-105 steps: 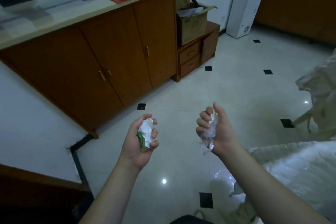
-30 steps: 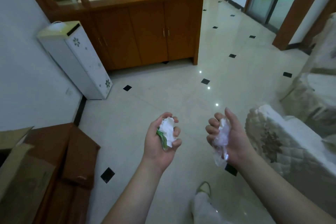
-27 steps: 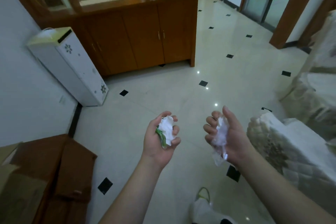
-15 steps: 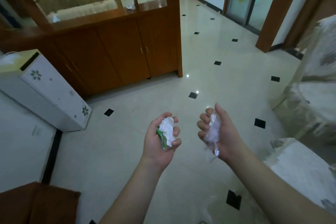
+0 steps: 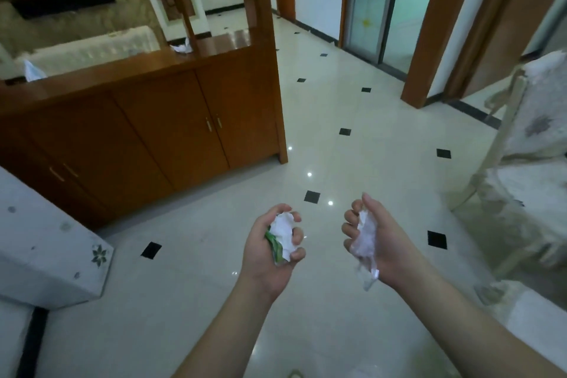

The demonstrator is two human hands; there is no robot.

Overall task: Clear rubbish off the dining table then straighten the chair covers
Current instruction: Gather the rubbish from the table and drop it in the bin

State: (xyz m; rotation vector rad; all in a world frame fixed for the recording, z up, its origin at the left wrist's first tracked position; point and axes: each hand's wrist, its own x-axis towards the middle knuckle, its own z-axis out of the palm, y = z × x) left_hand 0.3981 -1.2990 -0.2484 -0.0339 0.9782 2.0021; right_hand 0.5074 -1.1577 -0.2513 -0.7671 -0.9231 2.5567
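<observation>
My left hand (image 5: 267, 252) is held palm up over the floor, its fingers curled round a crumpled white paper with a green wrapper (image 5: 281, 235). My right hand (image 5: 380, 242) grips a crumpled clear plastic wrapper (image 5: 365, 238), and a loose end of it hangs below the palm. Both hands are at waist height in the middle of the view, a hand's width apart. A chair with a pale floral cover (image 5: 534, 175) stands at the right edge. The dining table is out of view.
A brown wooden cabinet partition (image 5: 171, 120) with a lattice screen stands ahead on the left. A white floral appliance (image 5: 46, 242) leans at the lower left. Cream tiled floor (image 5: 352, 138) runs ahead to a glass sliding door (image 5: 386, 6) and wooden door frames.
The view has swung right and forward across the room: the white appliance slid to the left edge and the doorway came into view. Both hands keep the same grip on the rubbish.
</observation>
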